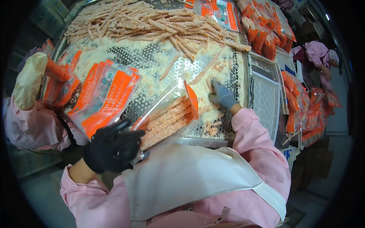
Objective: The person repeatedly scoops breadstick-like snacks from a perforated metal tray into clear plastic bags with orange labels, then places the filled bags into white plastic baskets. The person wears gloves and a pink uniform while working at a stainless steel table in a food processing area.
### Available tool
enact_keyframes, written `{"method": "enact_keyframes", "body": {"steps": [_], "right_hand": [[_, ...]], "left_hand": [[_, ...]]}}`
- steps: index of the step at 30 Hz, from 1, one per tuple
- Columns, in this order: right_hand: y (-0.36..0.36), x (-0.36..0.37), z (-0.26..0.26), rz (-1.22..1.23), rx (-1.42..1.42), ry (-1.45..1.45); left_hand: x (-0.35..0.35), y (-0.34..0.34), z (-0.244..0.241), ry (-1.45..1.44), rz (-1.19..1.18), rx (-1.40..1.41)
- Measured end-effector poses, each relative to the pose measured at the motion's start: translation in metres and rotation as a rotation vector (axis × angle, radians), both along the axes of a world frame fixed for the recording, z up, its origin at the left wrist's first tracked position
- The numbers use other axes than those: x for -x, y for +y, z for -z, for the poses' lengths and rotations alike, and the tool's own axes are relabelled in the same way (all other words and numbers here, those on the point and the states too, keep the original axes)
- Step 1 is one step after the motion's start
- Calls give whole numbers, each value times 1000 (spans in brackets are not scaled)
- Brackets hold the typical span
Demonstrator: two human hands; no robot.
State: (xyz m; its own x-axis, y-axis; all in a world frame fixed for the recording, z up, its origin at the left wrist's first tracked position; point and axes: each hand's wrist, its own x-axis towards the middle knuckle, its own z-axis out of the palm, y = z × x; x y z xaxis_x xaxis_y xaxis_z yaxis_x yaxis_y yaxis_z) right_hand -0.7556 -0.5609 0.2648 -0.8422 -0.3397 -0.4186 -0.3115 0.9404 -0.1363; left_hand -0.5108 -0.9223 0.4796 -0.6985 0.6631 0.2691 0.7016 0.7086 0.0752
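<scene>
My left hand [114,146], in a black glove, grips the lower left end of a clear and orange plastic bag [195,98]. Inside the bag lie several crumb-coated food sticks [168,122]. My right hand [221,94], in a grey glove, reaches down to the loose crumbs [209,109] on the perforated metal table [148,54]; whether its fingers hold a piece cannot be told. Flat orange-printed bags [107,97] lie stacked just beyond my left hand. A long heap of coated sticks [142,22] covers the far side, and single sticks lie nearer.
More flat bags [218,12] lie at the far edge. Filled bags [265,28] are piled at the upper right, others [305,111] farther down. White mesh trays [265,99] adjoin the table on the right. A co-worker [31,122] is close on the left; another [319,57] bends at the far right.
</scene>
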Motion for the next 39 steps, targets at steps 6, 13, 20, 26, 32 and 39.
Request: {"method": "enact_keyframes", "body": {"steps": [6, 13, 20, 26, 32, 39], "right_hand": [[-17, 84, -6, -761, -98, 622], [-140, 106, -17, -644, 71, 307], [-170, 69, 15, -830, 56, 142], [-137, 33, -200, -367, 1118, -391], [-121, -8, -240, -690, 1033, -807], [-142, -66, -230, -1194, 756, -89]], "left_hand": [[14, 42, 0, -265, -3, -198], [-2, 56, 23, -375, -256, -219], [-1, 37, -17, -78, -345, -61], [0, 33, -1, -10, -564, -23], [19, 34, -1, 78, -500, -110], [12, 43, 6, -276, -636, -744]]}}
